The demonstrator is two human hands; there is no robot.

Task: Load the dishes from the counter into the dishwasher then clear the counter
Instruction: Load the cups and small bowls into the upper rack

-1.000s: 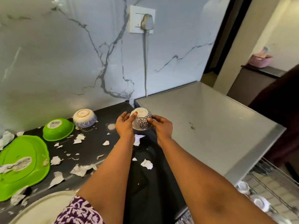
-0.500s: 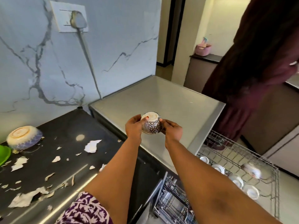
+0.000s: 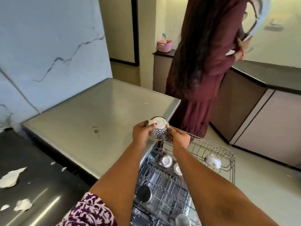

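The patterned bowl (image 3: 158,131) hangs base-up over the inner corner of the pulled-out rack (image 3: 211,146). The left hand (image 3: 140,133) and right hand (image 3: 180,138) pinch its sides, likely so it lands mouth-down like the racked bowl (image 3: 213,161). Paper scraps (image 3: 11,176) litter the worktop (image 3: 32,152).

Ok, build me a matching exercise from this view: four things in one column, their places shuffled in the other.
Things:
1. dark-patterned white ceramic bowl
2. white floral ceramic bowl
3. torn white paper scraps
4. pink plastic basket

Places:
A. far dark ledge
B. black stone counter
C. between left hand and right hand
D. wire dishwasher rack

Pairs: 1-C, 2-D, 3-B, 4-A.
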